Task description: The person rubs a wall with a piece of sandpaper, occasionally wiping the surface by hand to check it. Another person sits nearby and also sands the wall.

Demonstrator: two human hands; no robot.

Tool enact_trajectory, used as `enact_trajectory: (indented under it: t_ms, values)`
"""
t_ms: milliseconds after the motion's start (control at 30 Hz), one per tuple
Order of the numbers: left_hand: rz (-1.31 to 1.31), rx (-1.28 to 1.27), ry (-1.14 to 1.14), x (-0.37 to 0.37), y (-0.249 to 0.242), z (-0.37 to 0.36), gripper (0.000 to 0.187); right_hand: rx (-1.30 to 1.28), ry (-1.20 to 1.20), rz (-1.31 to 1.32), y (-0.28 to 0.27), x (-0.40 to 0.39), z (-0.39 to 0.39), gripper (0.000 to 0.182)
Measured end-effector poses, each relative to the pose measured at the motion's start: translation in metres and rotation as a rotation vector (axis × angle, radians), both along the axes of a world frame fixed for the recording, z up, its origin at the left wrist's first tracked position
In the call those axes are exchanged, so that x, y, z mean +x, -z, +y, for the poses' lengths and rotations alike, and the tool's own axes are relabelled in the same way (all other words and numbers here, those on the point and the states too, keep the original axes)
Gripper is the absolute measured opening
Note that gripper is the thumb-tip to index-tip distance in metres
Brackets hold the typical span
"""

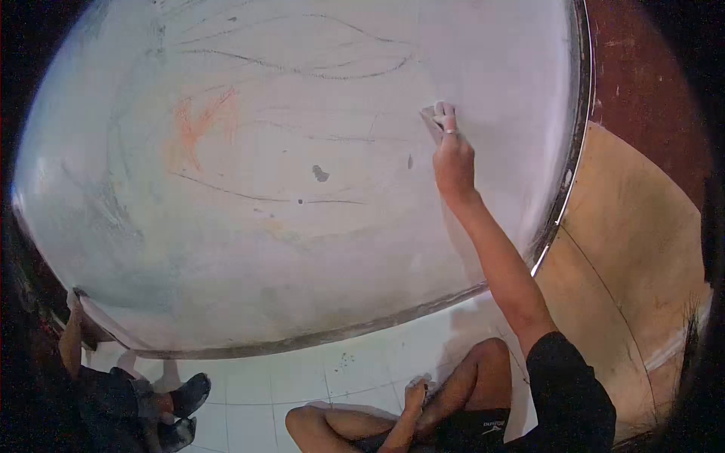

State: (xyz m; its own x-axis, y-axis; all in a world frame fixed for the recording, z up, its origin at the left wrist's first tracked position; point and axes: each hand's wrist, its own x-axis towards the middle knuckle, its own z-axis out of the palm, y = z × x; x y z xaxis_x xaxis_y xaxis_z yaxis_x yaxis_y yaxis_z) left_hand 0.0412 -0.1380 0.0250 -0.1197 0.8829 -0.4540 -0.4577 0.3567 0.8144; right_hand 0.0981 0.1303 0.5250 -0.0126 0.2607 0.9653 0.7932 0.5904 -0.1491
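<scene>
My right hand (pixel 455 162) is raised at arm's length against a large whitish wall panel (pixel 362 257). Its fingers press a flat grey piece (pixel 432 124), perhaps folded sandpaper, to the surface, and pale dust coats the fingertips. The panel bears dark curved scribbles, an orange smear (pixel 198 124) and a grey bare patch (pixel 321 174), all left of this hand. Low in the view, my left hand (pixel 415 395) rests closed near my bent legs; whatever is in it, if anything, is too small to make out.
A dark skirting strip (pixel 302 344) runs along the panel's foot, above white floor tiles (pixel 249 392). Brown board (pixel 634 234) stands to the right, past a dark vertical edge. Another person's dark shoes (pixel 190 394) and hand (pixel 73 303) show at lower left.
</scene>
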Motion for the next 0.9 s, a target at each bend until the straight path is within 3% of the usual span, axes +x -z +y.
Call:
enact_trajectory:
  t_ms: [67, 133, 167, 267, 300, 333, 400, 433, 533, 567, 667, 767, 900]
  values:
    - [0.044, 0.040, -0.021, 0.010, 0.036, 0.006, 0.022, -0.035, 0.034, -0.046, 0.023, -0.002, -0.005, 0.049]
    - [0.214, -0.030, 0.158, -0.004, 0.004, 0.005, 0.027, 0.161, 0.037, -0.138, 0.056, 0.009, 0.005, 0.048]
    - [0.298, -0.054, 0.244, -0.006, -0.012, 0.011, 0.029, 0.144, 0.019, -0.139, 0.058, 0.012, 0.012, 0.047]
    - [0.001, -0.087, 0.133, -0.001, 0.000, 0.012, 0.030, -0.129, -0.049, 0.021, 0.023, 0.002, -0.006, 0.045]
    - [0.206, -0.108, 0.182, -0.004, -0.002, 0.008, 0.030, -0.082, -0.041, 0.007, 0.025, 0.001, -0.003, 0.045]
    - [0.197, -0.038, 0.135, -0.005, -0.013, 0.005, 0.027, -0.037, -0.031, -0.004, 0.030, 0.002, 0.000, 0.046]
    - [0.167, 0.097, 0.046, 0.004, -0.032, 0.000, 0.022, -0.031, -0.055, -0.022, 0.053, 0.005, 0.001, 0.047]
    - [0.035, 0.117, 0.035, 0.004, 0.005, 0.009, 0.022, -0.059, -0.092, -0.026, 0.078, 0.007, -0.004, 0.047]
    - [-0.021, 0.074, 0.025, 0.001, -0.023, 0.011, 0.019, -0.265, -0.141, -0.092, 0.165, 0.019, -0.026, 0.049]
    - [-0.045, 0.079, 0.016, 0.000, -0.015, 0.010, 0.018, -0.229, -0.132, -0.158, 0.191, 0.025, -0.033, 0.046]
    - [-0.118, 0.087, 0.040, -0.001, -0.015, 0.000, 0.019, -0.186, -0.229, -0.238, 0.213, 0.039, -0.045, 0.039]
    - [0.097, 0.023, 0.101, 0.000, -0.001, 0.004, 0.019, -0.054, -0.184, -0.176, 0.194, 0.040, -0.025, 0.028]
    - [-0.040, -0.019, 0.076, -0.001, -0.006, 0.009, 0.021, 0.181, 0.008, -0.077, 0.058, 0.029, -0.002, 0.021]
